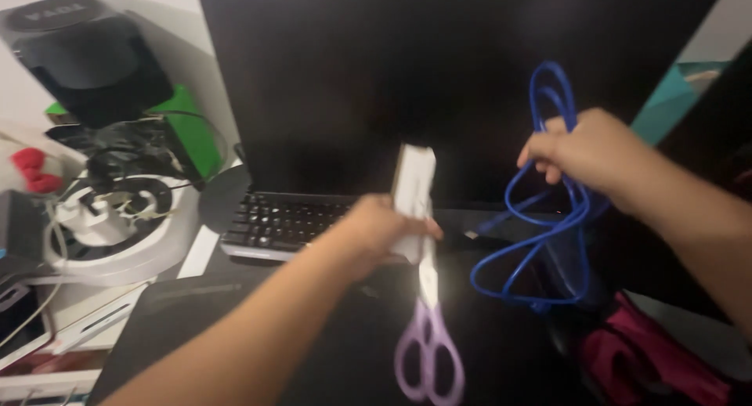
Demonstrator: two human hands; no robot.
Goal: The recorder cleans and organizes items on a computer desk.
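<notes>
Left hand point(376, 230) is up over the open black laptop point(439, 93), fingers wrapped round the white-sheathed blades of a pair of scissors with lilac plastic loop handles point(427, 351) — handles dangling down, a white folded paper or card point(413, 179) seemingly pinned in the same fist. Right hand point(587, 151) is clenched on a coiled bright-blue cable point(548, 241), loops hanging free beside the screen. Best kept steady here — grip firm on the sheath so the scissors don't slide out, and the cable loops held clear of the dark keyboard point(282, 218).
</notes>
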